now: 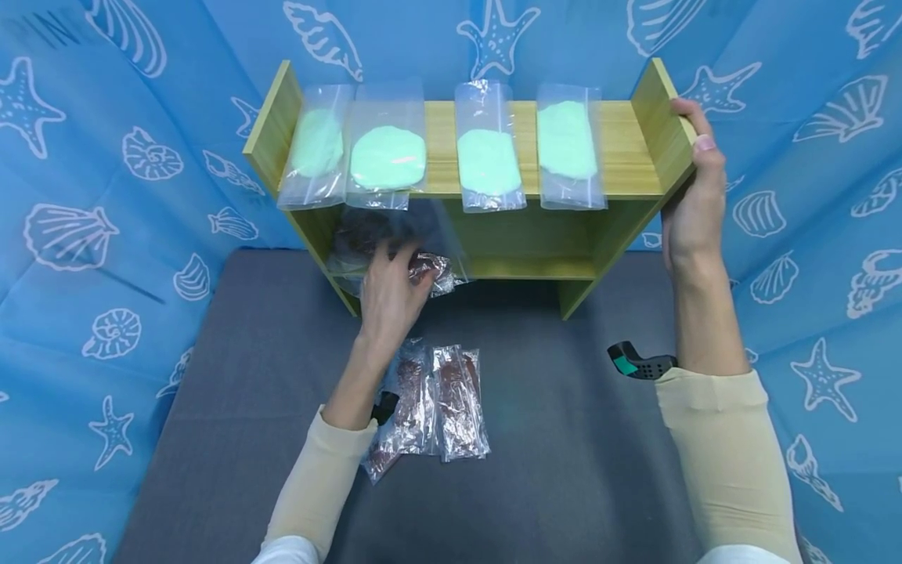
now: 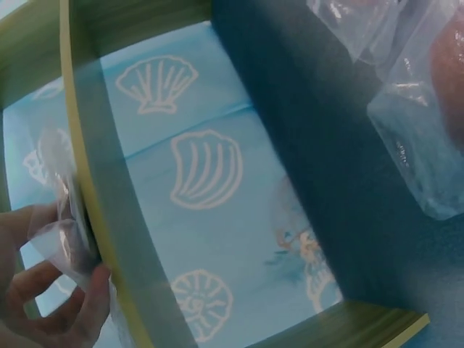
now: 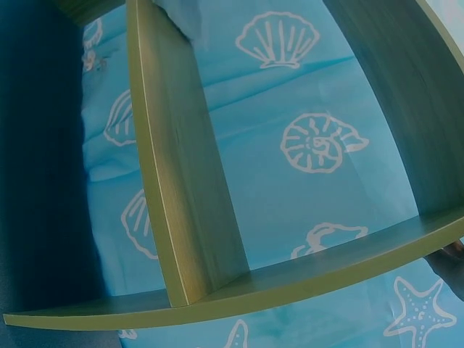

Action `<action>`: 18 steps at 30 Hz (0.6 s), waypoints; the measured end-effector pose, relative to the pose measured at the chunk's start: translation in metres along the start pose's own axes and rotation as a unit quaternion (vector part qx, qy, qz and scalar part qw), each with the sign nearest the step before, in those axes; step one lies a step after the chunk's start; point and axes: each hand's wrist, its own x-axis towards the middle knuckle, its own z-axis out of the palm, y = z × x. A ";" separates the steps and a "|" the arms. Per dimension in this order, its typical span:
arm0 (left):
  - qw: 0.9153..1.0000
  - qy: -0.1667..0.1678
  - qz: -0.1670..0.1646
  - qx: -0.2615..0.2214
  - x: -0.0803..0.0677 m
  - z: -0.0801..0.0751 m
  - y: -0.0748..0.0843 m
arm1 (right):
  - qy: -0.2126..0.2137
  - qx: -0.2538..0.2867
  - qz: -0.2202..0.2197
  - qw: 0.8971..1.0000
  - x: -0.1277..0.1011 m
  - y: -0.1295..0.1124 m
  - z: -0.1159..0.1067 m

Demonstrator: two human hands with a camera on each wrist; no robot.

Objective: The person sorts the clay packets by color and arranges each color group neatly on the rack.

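My left hand [image 1: 393, 294] reaches to the lower level of a wooden shelf [image 1: 528, 258], at its left part. Its fingers and thumb pinch a clear plastic bag [image 1: 433, 270] with dark brown contents, right at the shelf board's front edge; in the left wrist view the bag [image 2: 69, 235] sits between the fingertips. Behind the fingers, clear plastic with something dark [image 1: 361, 231] shows in the same compartment. My right hand [image 1: 698, 196] grips the shelf's right side panel [image 1: 665, 117] near its top, thumb on the near edge. The right wrist view shows the panel's lower part.
Several clear bags of pale green material [image 1: 489, 160] lie along the top board, their lower ends over its front edge. On the grey tabletop [image 1: 550, 439], several bags with brown contents [image 1: 458, 403] lie below the left forearm. A blue shell-patterned curtain [image 1: 106, 235] surrounds the table.
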 end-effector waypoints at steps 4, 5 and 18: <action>1.000 0.019 0.004 0.010 -0.001 0.002 -0.001 | 0.001 -0.003 0.000 1.000 0.000 0.000 0.001; 1.000 0.021 0.007 0.012 -0.001 0.003 -0.002 | 0.001 -0.004 -0.001 1.000 0.000 0.000 0.001; 0.995 0.054 0.036 -0.072 -0.016 -0.013 -0.012 | 0.005 0.003 0.008 1.000 0.000 -0.002 0.001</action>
